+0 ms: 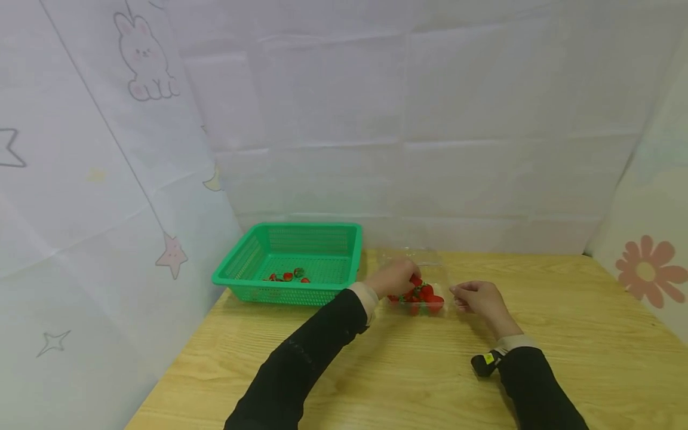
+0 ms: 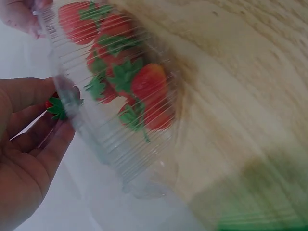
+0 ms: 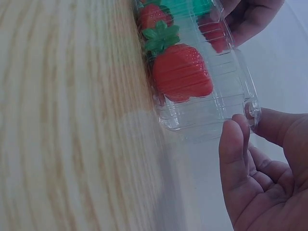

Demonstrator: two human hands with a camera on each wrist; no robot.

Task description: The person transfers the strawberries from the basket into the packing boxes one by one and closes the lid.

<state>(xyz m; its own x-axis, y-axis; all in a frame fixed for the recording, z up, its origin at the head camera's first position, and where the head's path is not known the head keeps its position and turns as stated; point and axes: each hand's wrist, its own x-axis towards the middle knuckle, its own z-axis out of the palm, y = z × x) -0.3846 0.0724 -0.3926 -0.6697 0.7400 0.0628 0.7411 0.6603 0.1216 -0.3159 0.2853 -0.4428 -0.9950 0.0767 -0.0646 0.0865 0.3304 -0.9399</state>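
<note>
A clear plastic clamshell box (image 3: 226, 103) stands on the table with its lid raised at the back, several red strawberries (image 2: 149, 82) with green leaves inside. My left hand (image 1: 395, 278) is over the box's left part and holds a strawberry (image 2: 57, 107) between thumb and fingers, at the box's rim. In the left wrist view the box wall covers part of those fingertips. My right hand (image 1: 478, 300) pinches the box's rim at the right corner between thumb and fingertips, as the right wrist view shows.
A green plastic basket (image 1: 292, 294) stands left of the box, with several small strawberries (image 1: 288, 276) on its floor. The wooden table (image 1: 344, 382) meets a white cloth backdrop (image 1: 333, 119) behind and at the left.
</note>
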